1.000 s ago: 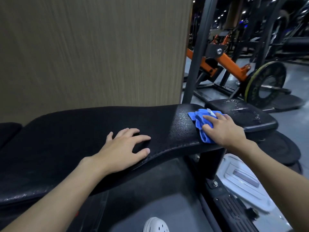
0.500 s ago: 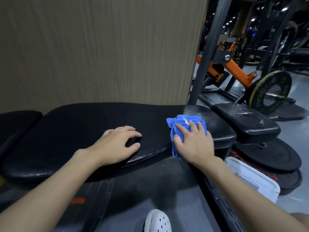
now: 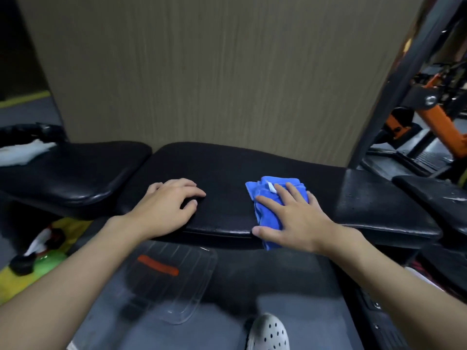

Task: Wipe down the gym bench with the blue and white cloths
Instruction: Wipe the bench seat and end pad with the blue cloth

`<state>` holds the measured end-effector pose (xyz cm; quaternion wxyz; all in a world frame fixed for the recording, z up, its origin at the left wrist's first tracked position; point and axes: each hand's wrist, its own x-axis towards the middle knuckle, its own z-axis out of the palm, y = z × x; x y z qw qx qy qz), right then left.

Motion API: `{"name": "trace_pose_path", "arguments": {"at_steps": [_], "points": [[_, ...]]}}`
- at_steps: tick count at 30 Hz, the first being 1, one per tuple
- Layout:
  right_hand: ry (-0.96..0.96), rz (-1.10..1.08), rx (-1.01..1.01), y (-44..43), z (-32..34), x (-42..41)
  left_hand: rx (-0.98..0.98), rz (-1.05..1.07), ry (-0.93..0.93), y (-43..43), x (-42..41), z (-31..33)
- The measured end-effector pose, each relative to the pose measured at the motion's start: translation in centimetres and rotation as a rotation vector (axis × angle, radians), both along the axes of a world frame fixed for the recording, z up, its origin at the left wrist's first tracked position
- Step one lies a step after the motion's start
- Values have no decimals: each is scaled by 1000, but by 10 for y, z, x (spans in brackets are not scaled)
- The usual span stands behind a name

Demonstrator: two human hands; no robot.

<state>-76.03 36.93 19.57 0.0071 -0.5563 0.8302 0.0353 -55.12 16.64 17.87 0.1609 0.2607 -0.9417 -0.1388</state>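
Observation:
The black padded gym bench runs across the middle of the view. My right hand lies flat on the folded blue cloth, pressing it onto the pad near the front edge; part of the cloth hangs over that edge. My left hand rests palm down on the pad to the left, fingers slightly curled, holding nothing. A white cloth lies on the separate seat pad at the far left.
A beige wall panel stands right behind the bench. A green spray bottle lies on yellow floor at lower left. A clear plastic lid lies on the floor below the bench. A dark steel post and orange machine stand at right.
My right hand has slid the blue cloth leftward along the pad, from its right end toward the middle. The view has swung left; the left hand has stayed on the pad.

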Motion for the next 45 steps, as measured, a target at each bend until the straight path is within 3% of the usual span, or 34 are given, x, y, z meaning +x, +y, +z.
{"name": "trace_pose_path", "arguments": {"at_steps": [13, 19, 22, 30, 36, 45], "points": [[-52, 227, -38, -120, -2, 119, -34, 104, 155, -66, 79, -16], [-240, 270, -56, -168, 0, 157, 131, 96, 331, -84, 99, -17], [-195, 320, -91, -179, -4, 169, 244, 139, 367, -86, 105, -18], [134, 370, -262, -116, -22, 147, 230, 65, 310, -71, 81, -10], [249, 198, -414, -48, -44, 122, 166, 40, 216, -50, 60, -16], [188, 200, -578, -39, -53, 93, 176, -53, 145, -17, 26, -4]]}}
